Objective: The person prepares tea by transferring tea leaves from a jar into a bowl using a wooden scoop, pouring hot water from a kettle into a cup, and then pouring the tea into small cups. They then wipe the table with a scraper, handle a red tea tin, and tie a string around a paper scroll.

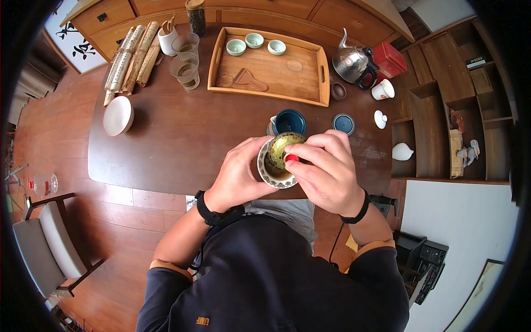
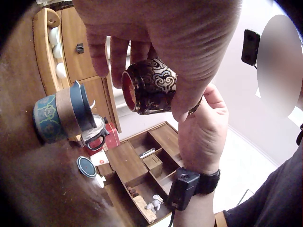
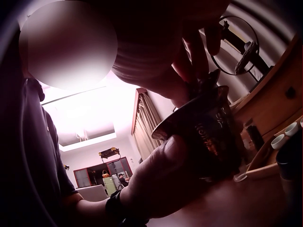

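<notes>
My left hand grips a patterned gaiwan bowl around its side, thumb near me. Dark with pale swirls outside, the bowl shows a red underside in the left wrist view. My right hand pinches the red-topped knob of the gaiwan lid, a gold-and-dark patterned disc tilted at the bowl's mouth. Brownish contents show beside the lid. Just beyond the hands stands a blue cup with a brown band. Its matching blue lid lies to the right on the table.
A wooden tray at the back bears several small pale-green cups. To its right are a steel kettle, a red box and a white cup. On the left are glasses, bamboo rolls and a white bowl.
</notes>
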Demonstrator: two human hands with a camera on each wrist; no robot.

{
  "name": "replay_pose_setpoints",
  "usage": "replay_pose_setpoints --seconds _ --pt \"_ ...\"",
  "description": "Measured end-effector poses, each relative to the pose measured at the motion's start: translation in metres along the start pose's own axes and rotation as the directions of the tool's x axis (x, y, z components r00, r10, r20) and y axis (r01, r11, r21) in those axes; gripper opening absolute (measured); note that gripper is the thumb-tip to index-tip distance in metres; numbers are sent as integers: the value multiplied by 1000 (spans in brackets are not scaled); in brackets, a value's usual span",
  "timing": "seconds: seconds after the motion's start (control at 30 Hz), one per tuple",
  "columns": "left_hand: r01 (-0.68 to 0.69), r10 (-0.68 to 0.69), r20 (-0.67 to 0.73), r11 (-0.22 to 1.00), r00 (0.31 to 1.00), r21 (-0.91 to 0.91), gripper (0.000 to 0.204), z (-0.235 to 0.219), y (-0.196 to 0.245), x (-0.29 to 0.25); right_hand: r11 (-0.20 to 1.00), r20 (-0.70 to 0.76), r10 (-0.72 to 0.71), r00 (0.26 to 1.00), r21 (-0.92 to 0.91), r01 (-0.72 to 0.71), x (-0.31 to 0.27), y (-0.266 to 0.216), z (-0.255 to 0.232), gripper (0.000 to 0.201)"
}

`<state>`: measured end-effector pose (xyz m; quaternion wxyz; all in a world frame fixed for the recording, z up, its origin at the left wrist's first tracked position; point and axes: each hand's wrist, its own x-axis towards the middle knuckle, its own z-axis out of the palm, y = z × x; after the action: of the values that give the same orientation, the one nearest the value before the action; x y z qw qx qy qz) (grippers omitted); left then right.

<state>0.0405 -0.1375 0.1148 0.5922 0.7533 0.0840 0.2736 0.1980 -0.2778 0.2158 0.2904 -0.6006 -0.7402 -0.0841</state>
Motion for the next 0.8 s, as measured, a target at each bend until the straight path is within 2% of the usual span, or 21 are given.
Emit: replay_pose_setpoints --seconds 0.37,0.47,0.67,0.8 --pt "15 -17 -26 999 1000 -47 73 2 1 -1 997 -99 -16 995 -73 9 4 5 -7 31" --pt "10 -12 -24 999 1000 -45 73 2 1 0 1000 -100 5 995 3 -5 4 4 -7 31" --pt "-1 1 2 1000 1000 -13 77 1 -2 -1 989 -8 -4 1000 145 5 2 -2 -3 31" --pt "-4 4 1 1000 1000 -7 77 1 2 0 991 4 2 1000 134 -2 0 0 0 31"
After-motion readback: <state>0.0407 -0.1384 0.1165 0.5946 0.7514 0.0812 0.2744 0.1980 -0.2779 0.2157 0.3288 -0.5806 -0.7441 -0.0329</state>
